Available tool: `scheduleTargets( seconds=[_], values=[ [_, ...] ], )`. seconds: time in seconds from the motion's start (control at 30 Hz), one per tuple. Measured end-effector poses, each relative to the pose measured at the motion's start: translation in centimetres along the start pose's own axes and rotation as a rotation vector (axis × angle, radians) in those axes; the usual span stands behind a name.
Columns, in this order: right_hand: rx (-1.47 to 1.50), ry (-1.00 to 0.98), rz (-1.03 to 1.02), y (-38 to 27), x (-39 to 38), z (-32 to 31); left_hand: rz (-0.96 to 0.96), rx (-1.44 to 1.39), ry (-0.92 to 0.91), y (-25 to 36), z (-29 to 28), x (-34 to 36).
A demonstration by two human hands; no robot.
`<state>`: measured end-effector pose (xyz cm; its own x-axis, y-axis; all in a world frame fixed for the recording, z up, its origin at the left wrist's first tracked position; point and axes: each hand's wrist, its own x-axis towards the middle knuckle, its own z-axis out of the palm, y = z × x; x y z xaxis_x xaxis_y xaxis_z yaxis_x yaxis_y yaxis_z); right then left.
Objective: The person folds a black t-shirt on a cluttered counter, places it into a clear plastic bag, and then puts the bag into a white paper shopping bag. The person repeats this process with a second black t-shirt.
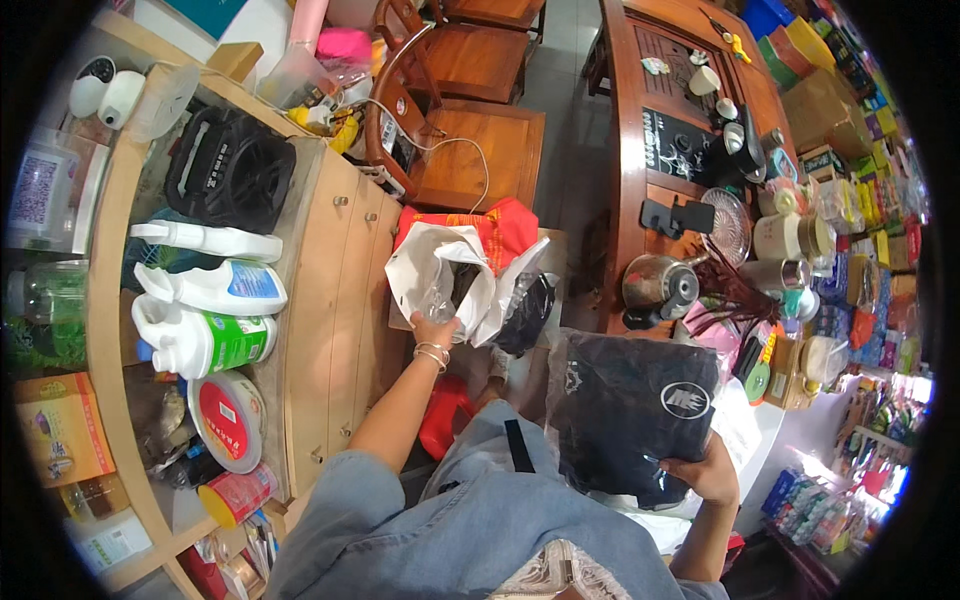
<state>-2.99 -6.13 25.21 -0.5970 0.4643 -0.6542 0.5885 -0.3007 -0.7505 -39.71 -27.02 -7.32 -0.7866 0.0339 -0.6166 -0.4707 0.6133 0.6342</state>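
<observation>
Your dark packet [625, 400] is out to your right, near the wooden table [627, 200]. It looks like soft folded cloth in a clear, shiny sleeve [559, 375], flat and almost square, with a round white mark [686, 400] on top. It should be light and floppy and hard to break, but the plastic may slide. A good place to hold it is likely a thick edge, with cloth and plastic squeezed together. Your right hand [706, 470] is pinching the near right corner; I can't see the fingers underneath.

Your left hand [435, 332] is pinching the near rim of a white bag [410, 275]. The bag's mouth is wide, and its sides look thin and a bit stiff, like paper. Right behind it is a bright red bag [513, 228], and just to its right sits a black bundle [530, 315] in crinkly plastic.

Farther out, you have smooth wooden drawers [335, 260] on your left and a round, shiny metal kettle [650, 285] on the table.
</observation>
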Motion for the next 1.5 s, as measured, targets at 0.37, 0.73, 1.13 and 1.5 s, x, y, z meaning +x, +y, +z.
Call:
scheduleTargets(
  seconds=[0.37,0.73,1.13,1.5],
  values=[
    [-0.446,-0.123,-0.033,-7.5,8.9,7.0,0.287,-0.490,-0.049,11.8,-6.2,0.9],
    [-0.619,-0.133,-0.179,-10.1,13.5,10.8,0.585,0.022,-0.026,8.7,-9.6,4.3],
    [-0.504,-0.215,-0.249,-14.5,16.6,12.0,-0.022,-0.828,-0.473,4.4,-0.7,3.2],
    [-0.556,-0.623,-0.304,-14.8,31.7,23.5,0.069,-0.608,-0.442,-15.2,-3.1,11.0]
  ],
)
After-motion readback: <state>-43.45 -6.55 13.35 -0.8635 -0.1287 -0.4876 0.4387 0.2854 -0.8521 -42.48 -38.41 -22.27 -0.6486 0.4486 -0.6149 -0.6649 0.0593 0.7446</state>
